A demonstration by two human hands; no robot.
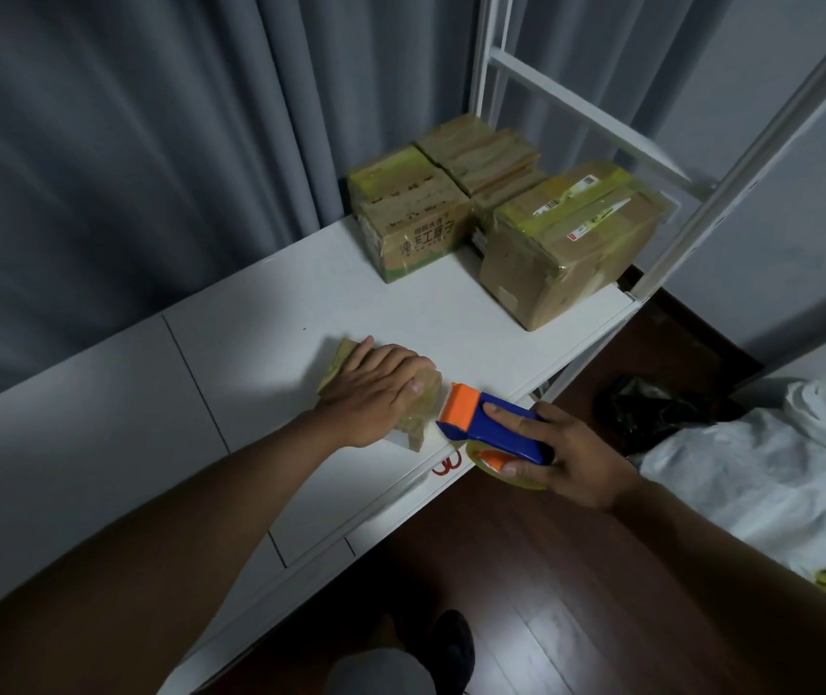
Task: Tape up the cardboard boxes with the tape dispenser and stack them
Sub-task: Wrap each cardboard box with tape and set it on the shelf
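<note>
The right hand (571, 459) has its grip clenched round the dispenser (493, 426), whose orange head touches the near end of a small box (418, 408) at the tabletop (270, 343) edge. The left hand (376, 391) presses flat on that box, fingers straight. Taping looks under way; next the tape likely needs pulling across and cutting. Taped boxes (566, 243) stand well apart near the white frame (516, 70). A red mark (446, 464) sits below the dispenser.

Dim room, soft blur, wide-angle edge bending, desk (300, 303) brightest.
</note>
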